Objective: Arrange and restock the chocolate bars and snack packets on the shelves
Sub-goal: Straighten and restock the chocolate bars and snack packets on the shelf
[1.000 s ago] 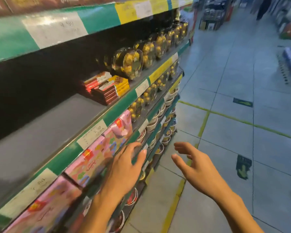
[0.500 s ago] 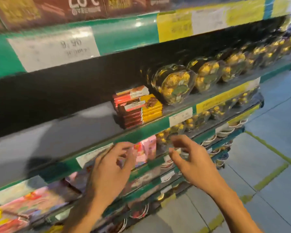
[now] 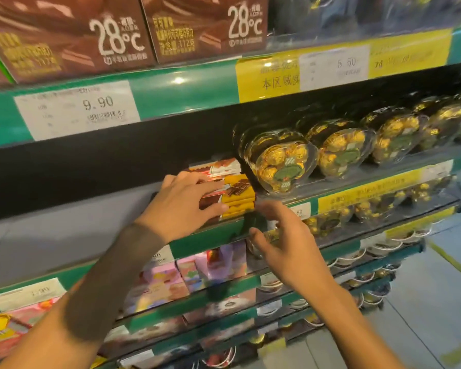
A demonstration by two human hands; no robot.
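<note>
A small stack of chocolate bars (image 3: 238, 193) in red, brown and yellow wrappers lies on the middle shelf (image 3: 197, 242). My left hand (image 3: 183, 202) rests on the stack's left part, with straight fingers across the top and the thumb along the front. Just below and right of the stack, my right hand (image 3: 286, 245) hovers before the green shelf edge, its fingers loosely curved and holding nothing.
Clear packs of gold-foil chocolates (image 3: 282, 161) stand right of the stack. Brown 28°C boxes (image 3: 72, 38) fill the top shelf. Pink snack boxes (image 3: 168, 280) sit on the shelf below. The grey shelf board (image 3: 64, 230) left of the stack is bare. Aisle floor (image 3: 437, 302) lies at right.
Both hands rose from the lower shelf to the middle one. My left hand landed on the chocolate bar stack; my right hand came up beside it. My view turned toward the shelves.
</note>
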